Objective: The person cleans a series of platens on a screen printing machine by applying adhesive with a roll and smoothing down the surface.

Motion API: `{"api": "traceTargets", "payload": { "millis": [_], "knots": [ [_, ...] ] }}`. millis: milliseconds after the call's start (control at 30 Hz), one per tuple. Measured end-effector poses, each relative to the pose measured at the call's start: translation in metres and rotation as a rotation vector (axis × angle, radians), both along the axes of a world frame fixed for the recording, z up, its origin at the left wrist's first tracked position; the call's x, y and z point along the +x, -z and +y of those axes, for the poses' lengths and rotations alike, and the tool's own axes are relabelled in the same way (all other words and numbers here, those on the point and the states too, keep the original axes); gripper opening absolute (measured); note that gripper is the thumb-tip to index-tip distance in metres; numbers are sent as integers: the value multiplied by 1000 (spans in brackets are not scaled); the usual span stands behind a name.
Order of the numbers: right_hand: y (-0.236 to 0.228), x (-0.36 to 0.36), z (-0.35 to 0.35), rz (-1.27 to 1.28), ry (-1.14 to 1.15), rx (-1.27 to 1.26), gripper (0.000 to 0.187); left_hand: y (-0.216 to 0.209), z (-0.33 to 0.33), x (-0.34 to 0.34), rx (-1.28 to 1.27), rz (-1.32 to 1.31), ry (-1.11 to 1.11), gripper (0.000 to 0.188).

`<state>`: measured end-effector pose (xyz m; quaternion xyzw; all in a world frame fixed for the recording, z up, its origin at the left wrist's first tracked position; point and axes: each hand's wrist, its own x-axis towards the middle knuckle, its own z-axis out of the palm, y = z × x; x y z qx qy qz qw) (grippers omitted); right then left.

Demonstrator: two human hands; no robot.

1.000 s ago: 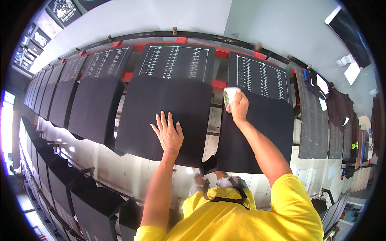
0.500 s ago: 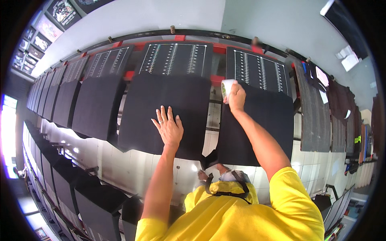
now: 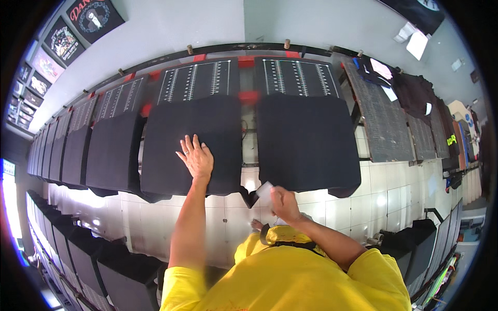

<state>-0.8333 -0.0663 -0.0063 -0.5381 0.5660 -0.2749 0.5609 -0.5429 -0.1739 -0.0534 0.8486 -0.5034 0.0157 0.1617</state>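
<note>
My left hand (image 3: 198,159) lies flat, fingers apart, on a black T-shirt (image 3: 171,124) stretched over a printing board. A ring shows on one of its fingers. My right hand (image 3: 285,205) grips what looks like a roll of white tape (image 3: 265,193), close to the front edge of the neighbouring black T-shirt (image 3: 308,140). That shirt lies smooth over its own board (image 3: 301,78), whose bare far end carries white ruler-like marks. The roll is partly hidden by my fingers and slightly blurred.
More shirt-covered boards (image 3: 111,155) run off to the left along a red and black frame (image 3: 249,97). At the right, a bare dark board (image 3: 386,124) stands beside piled dark garments (image 3: 415,96). Another row of boards (image 3: 122,274) stands behind me, across a tiled floor (image 3: 332,212).
My right hand has come from the far edge of the right shirt back toward me with the roll. My left hand stays flat on its shirt. The view has shifted to the right.
</note>
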Motion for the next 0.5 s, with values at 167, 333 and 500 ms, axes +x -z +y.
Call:
{"api": "traceTargets", "payload": {
  "millis": [167, 333, 500],
  "knots": [
    [22, -83, 14, 59, -143, -119, 32, 2, -1, 4, -27, 13, -2, 50],
    [-10, -211, -49, 201, 49, -244, 35, 4, 1, 1, -24, -7, -8, 49],
    [-26, -253, -96, 194, -88, -15, 37, 1, 1, 0, -33, 18, -8, 49]
  ]
}}
